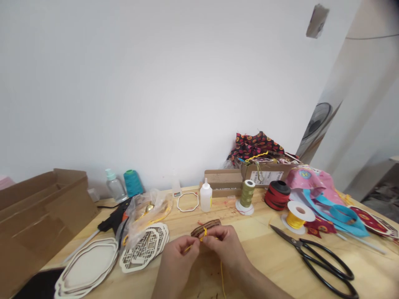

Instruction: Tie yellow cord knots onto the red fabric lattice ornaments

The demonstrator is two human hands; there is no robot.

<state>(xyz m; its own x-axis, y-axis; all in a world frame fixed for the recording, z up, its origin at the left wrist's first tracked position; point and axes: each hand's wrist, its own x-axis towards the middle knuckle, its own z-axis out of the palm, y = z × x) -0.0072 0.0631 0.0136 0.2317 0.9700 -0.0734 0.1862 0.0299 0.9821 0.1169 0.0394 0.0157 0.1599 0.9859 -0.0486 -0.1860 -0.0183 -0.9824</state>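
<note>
My left hand (pixel 178 257) and my right hand (pixel 226 248) meet low in the middle of the wooden table (pixel 262 257). Both are closed, pinching a thin yellow cord (pixel 204 233) that is wrapped around a small brown wooden piece (pixel 205 227) just beyond my fingertips. A loose end of the cord (pixel 222 276) trails back toward me under my right wrist. Whether either hand touches the wooden piece itself I cannot tell.
Black scissors (pixel 321 259) lie to the right, near a yellow cord spool (pixel 297 216), red ribbon rolls (pixel 277 194), an olive thread spool (pixel 247 194) and a glue bottle (pixel 206 197). Left are cut-out white panels (pixel 145 247), a glue gun (pixel 114 219) and a cardboard box (pixel 40 216).
</note>
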